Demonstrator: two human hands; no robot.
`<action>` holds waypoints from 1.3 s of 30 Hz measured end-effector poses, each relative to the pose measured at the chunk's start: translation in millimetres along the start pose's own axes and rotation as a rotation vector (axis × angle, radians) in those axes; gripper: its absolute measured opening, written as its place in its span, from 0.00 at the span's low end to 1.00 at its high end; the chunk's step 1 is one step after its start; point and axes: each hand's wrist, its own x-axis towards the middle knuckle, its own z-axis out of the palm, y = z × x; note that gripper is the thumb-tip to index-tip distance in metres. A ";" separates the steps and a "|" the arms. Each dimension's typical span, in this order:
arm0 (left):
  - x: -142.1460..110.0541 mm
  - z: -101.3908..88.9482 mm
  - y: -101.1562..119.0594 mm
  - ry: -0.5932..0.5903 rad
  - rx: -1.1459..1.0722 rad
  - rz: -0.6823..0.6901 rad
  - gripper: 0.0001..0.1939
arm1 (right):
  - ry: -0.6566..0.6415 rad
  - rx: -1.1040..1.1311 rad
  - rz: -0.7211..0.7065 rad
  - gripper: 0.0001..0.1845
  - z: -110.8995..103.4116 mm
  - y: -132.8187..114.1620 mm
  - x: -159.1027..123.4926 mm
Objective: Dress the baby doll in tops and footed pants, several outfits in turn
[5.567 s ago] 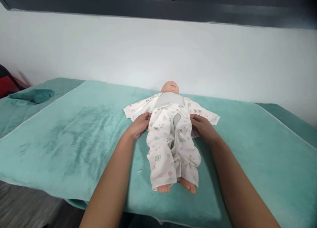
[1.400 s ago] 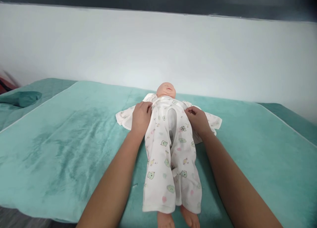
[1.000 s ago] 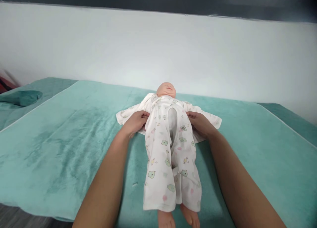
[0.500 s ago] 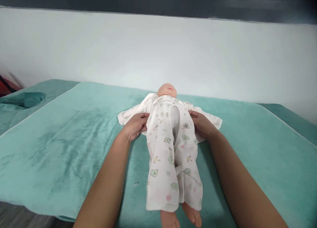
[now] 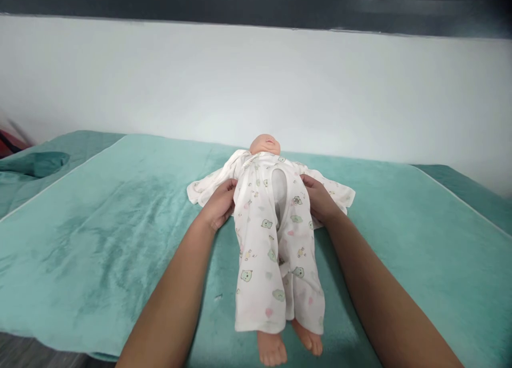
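Note:
A baby doll (image 5: 264,144) lies on its back with its head toward the wall and its bare feet toward me. It wears a white printed top (image 5: 334,186), whose sleeves spread out to both sides. White split-crotch baby trousers (image 5: 256,250) with green animal prints cover its legs and reach high up the body; a grey-white patch shows through the opening. My left hand (image 5: 220,204) grips the trousers at the left side of the waist, fingertips partly hidden behind the cloth. On the opposite side my right hand (image 5: 319,200) is closed on the trouser edge, its fingers partly tucked under.
A teal plush cover (image 5: 100,224) spreads under the doll, with folds at the left. Behind it rises a white wall (image 5: 256,80) with a dark band above. A red and black object (image 5: 10,144) shows at the far left edge.
The view has shifted slightly, so the doll sits a little further left. Both hands stay at the trousers' sides, with only slight finger movement.

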 end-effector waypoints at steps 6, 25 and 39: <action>2.9 8.7 -4.8 0.057 -0.082 0.059 0.12 | 0.139 -0.062 -0.149 0.08 8.0 2.0 2.7; 0.5 24.5 -1.1 0.133 -0.120 0.033 0.21 | 0.214 -0.568 -0.135 0.13 6.1 6.3 8.3; 3.6 29.8 -3.9 0.164 -0.111 0.015 0.15 | 0.122 -0.293 -0.126 0.15 5.1 13.9 15.9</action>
